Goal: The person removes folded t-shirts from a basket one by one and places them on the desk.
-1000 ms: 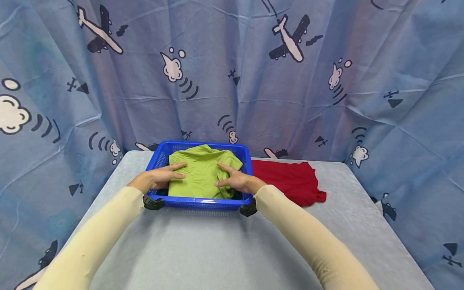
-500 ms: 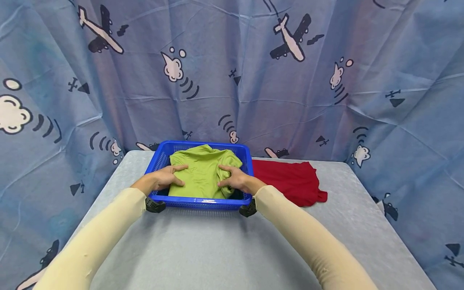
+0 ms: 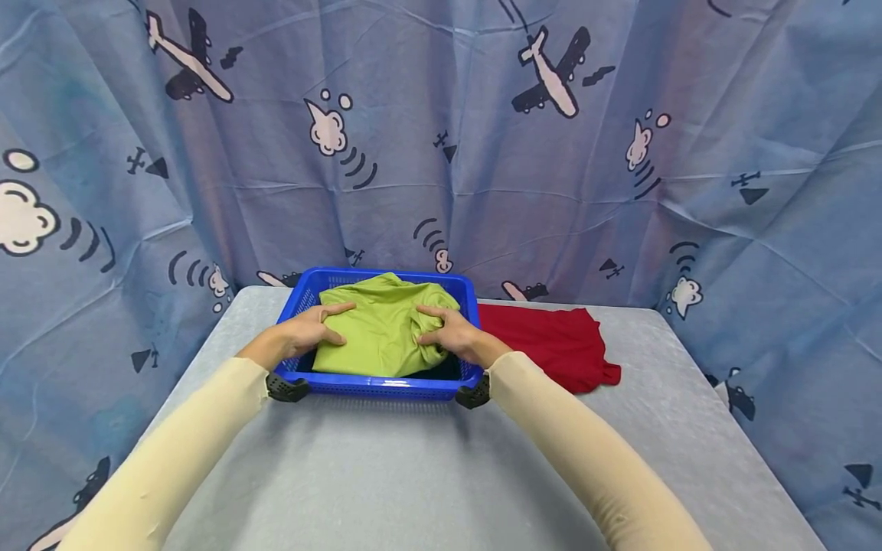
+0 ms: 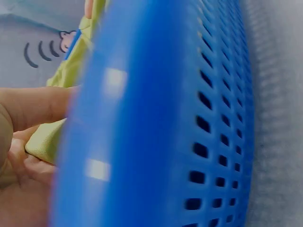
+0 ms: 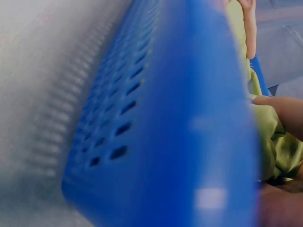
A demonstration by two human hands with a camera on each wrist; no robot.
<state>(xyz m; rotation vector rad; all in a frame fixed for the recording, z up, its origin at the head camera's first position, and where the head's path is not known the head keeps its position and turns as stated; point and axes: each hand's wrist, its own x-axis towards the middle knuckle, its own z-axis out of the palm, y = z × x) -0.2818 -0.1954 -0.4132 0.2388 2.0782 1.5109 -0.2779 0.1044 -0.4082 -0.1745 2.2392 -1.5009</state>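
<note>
A folded lime-green garment (image 3: 379, 325) lies in a blue plastic basket (image 3: 386, 385), with dark fabric (image 3: 444, 369) showing beneath its right front corner. My left hand (image 3: 296, 334) grips the garment's left side, thumb on top; in the left wrist view a fold of the green garment (image 4: 45, 139) sits between thumb and fingers. On the opposite side my right hand (image 3: 455, 334) grips the bunched right edge, where the right wrist view has the garment (image 5: 270, 137) wrinkled beside the thumb. Some of the fingers are hidden under the cloth and behind the basket's rim.
A red garment (image 3: 547, 344) lies flat on the grey table (image 3: 386, 474), just right of the basket. Behind the table hangs a blue curtain (image 3: 413, 153) printed with airplanes. The basket's perforated wall (image 4: 213, 118) fills much of both wrist views.
Both hands have closed further on the green garment. Its front part has shifted slightly left with the left hand, and more dark fabric shows at the right front. Basket and red garment stay put.
</note>
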